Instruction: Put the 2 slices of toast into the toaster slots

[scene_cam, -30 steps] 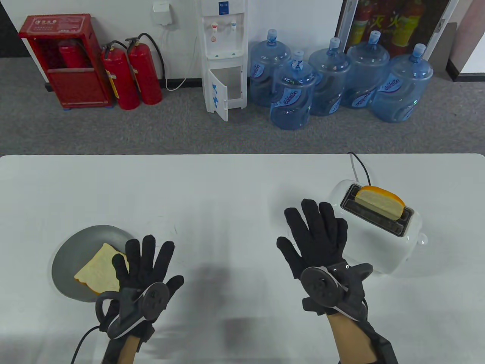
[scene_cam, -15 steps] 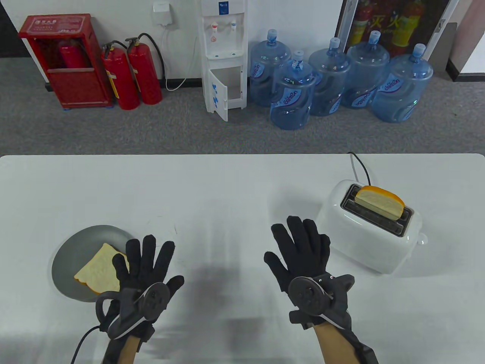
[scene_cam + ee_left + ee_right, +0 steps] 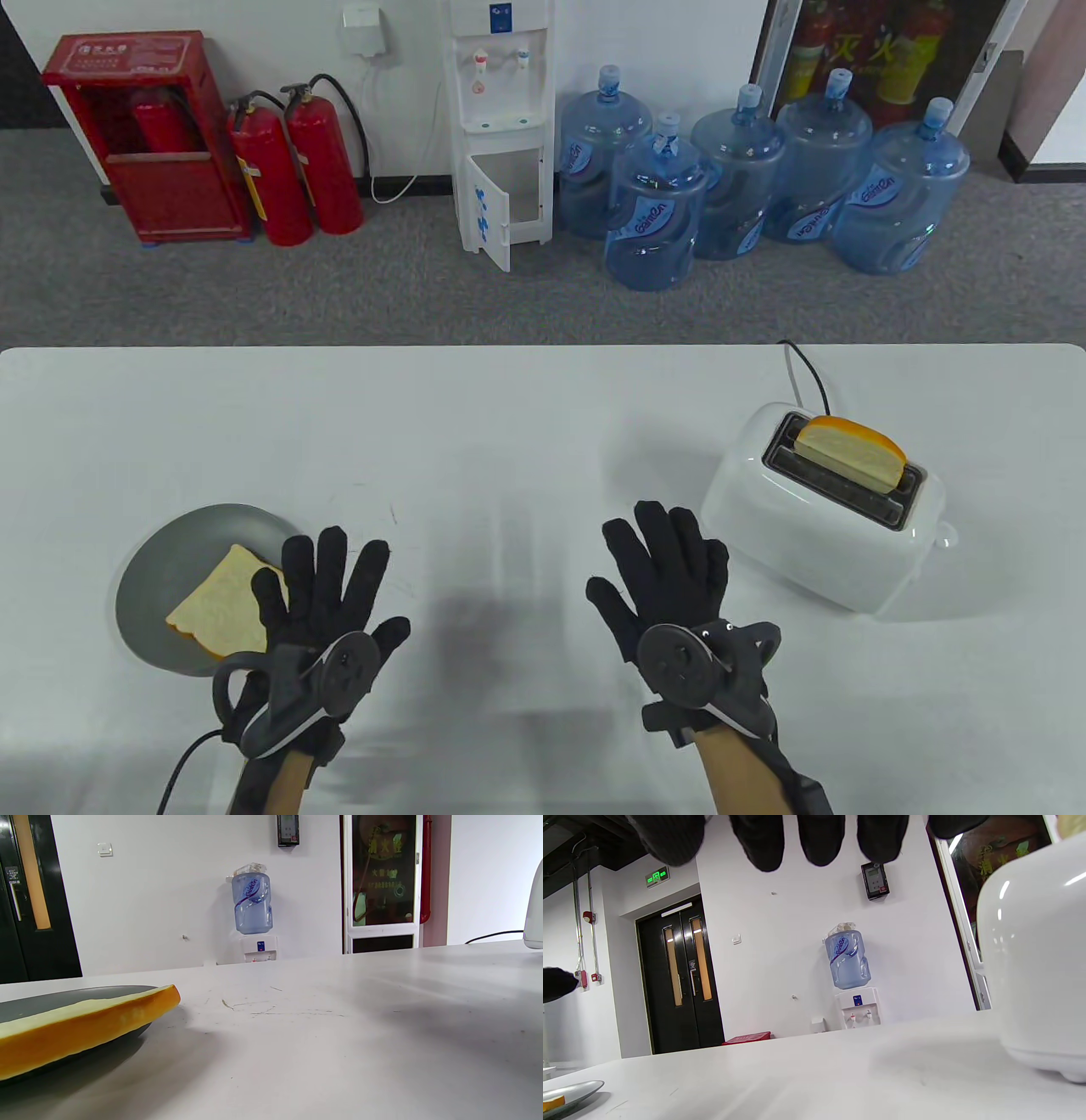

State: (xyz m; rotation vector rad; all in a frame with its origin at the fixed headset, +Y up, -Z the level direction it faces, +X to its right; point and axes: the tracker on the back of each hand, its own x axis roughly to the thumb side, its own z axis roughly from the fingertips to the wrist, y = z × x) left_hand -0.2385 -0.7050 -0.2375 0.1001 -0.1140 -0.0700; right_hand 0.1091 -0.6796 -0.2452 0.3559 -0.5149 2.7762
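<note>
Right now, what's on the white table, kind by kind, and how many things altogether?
Toast slices: 2, one on the plate, one in the toaster
Plates: 1
Toasters: 1
Gloved hands: 2, left hand, right hand
Total: 6

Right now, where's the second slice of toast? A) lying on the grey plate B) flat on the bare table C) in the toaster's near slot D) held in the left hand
A: the second slice lies flat on the grey plate, with the left hand open beside it and the right hand open and empty; only the far slot of the toaster holds a slice.
</note>
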